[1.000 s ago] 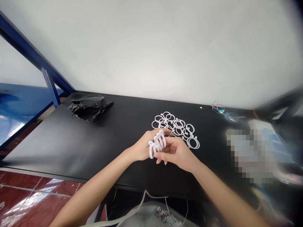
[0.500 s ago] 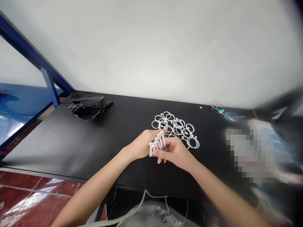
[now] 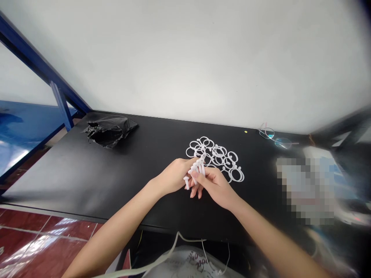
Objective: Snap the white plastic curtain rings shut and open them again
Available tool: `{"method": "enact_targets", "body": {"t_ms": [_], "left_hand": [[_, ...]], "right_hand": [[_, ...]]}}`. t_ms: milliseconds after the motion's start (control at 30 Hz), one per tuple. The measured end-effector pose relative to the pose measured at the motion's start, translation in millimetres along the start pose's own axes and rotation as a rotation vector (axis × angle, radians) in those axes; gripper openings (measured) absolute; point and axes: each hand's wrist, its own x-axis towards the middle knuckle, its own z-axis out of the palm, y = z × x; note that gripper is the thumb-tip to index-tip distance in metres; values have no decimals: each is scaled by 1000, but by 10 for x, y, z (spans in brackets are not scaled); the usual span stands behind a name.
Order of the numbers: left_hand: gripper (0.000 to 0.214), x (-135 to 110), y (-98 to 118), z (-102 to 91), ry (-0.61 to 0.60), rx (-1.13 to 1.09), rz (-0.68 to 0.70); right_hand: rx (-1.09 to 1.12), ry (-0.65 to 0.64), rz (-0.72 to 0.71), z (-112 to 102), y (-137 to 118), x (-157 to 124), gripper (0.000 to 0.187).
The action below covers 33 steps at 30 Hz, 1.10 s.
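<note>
My left hand (image 3: 175, 175) is in front of me over the table, palm side hidden, with several white rings (image 3: 199, 166) bunched in a row about its fingers. Each ring has a small round knob, and the knobs line up along the top. One ring (image 3: 187, 183) hangs apart, nearer the wrist side. My right hand (image 3: 217, 187) meets the left from the right side, its thumb and fingers closed on the bunched rings. Just beyond both hands lies a loose pile of similar white rings (image 3: 218, 151), partly overlapping. Some fingertips are hidden behind the rings.
A torn black plastic bag (image 3: 111, 131) lies on the black table (image 3: 145, 154) at the left. Eyeglasses (image 3: 275, 138) rest at the back right, near a yellow speck (image 3: 245, 131). A blurred, pixelated package (image 3: 307, 189) sits at the right. A white wall rises behind.
My right thumb has moved slightly up and inward along the rings. The bunched rings have shifted away from the one nearest the wrist, leaving a gap. The pile is unmoved.
</note>
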Motion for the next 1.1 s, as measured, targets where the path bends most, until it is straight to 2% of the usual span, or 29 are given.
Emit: {"method": "enact_targets", "body": {"t_ms": [100,233,367,567,800,900,1033,1100], "left_hand": [[12,7,32,-17,-5,-1,-9],[23,3,43,-18,-15,49,-40],[11,-14,25,-1,-6,90,-31],[13,-18,40,-2,-73,58,-36],[18,-51,-12,-7,53,69,43],[20,-57,-34,9,50,77,59],[11,-37,-50,17,43,146,61],[9,-32,-59,22,40,146,63]], "right_hand": [[-58,-15,-41,-56,-31,-39,40],[-186,30,-87,-70,-30,-76,38],[-228,77,-130,-70,-51,-76,35],[-243,-132,5,-143,-132,-57,42],[-251,24,-200,12,-18,-60,50],[-223,17,-197,30,-10,-76,50],[-157,-53,-136,1,11,-78,50],[-154,-37,-144,0,48,-78,49]]}}
